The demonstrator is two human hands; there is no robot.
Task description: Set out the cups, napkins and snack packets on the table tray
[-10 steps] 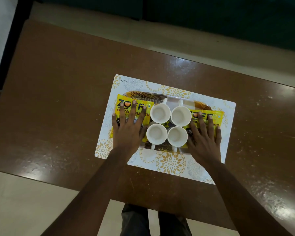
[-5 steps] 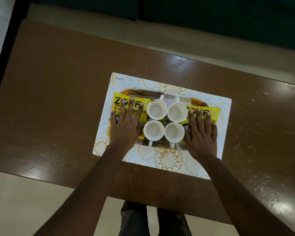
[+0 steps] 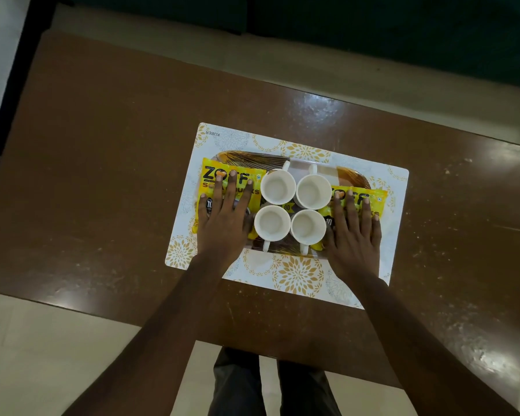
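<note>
While four white cups sat grouped in a square at the middle of the tray [image 3: 354,177], I had both hands lying flat on the yellow snack packets at either side of them. The far left cup [image 3: 278,186] and far right cup [image 3: 313,191] had their handles pointing away from me; the near left cup [image 3: 272,222] and near right cup [image 3: 308,226] had their handles pointing toward me. All four stood upright, rims touching or nearly so, and looked empty inside.

My left hand [image 3: 224,223] lay palm down on the left snack packet [image 3: 231,175], fingers spread and straight, gripping nothing. Its thumb side was just beside the near left cup. My right hand [image 3: 354,238] lay the same way on the right snack packet [image 3: 373,199], fingers straight and spread, pressing rather than grasping. Both packets lay flat, with dark lettering facing up, and each overlapped the edge of the tray.

The tray was brown with a gold leaf pattern and was mostly covered. It sat on a white placemat [image 3: 297,274] printed with gold flowers. The placemat lay on a glossy brown table [image 3: 102,175], slightly turned against the table's edges. Below the near table edge, my dark trouser legs [image 3: 240,385] showed above a pale floor [image 3: 42,340].
</note>
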